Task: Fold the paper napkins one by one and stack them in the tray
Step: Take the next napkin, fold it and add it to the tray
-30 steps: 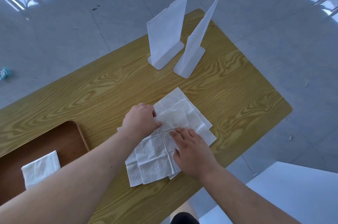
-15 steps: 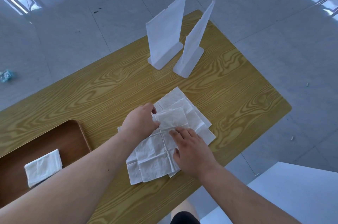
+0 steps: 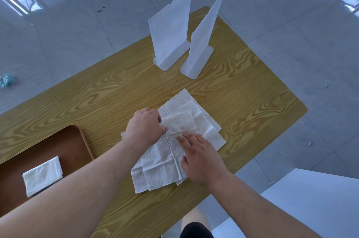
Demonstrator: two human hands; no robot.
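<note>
A loose pile of white paper napkins [image 3: 161,162] lies spread on the wooden table [image 3: 101,101] near its front edge. My left hand [image 3: 144,127] is curled over the pile's left side, its fingers pinching the folded-over flap of the top napkin [image 3: 178,122]. My right hand [image 3: 200,157] lies flat on the pile, fingers spread, pressing along the crease. At the left, a brown tray [image 3: 64,140] holds one folded napkin [image 3: 42,175].
Two white upright plastic stands [image 3: 171,29] [image 3: 202,47] are on the far part of the table. The table's right corner and front edge are close to the pile. A white surface [image 3: 310,199] sits low at the right. A crumpled scrap [image 3: 6,80] lies on the floor.
The top napkin's flap has been drawn a little further over the fold by my left hand. My right hand has stayed pressed on the pile.
</note>
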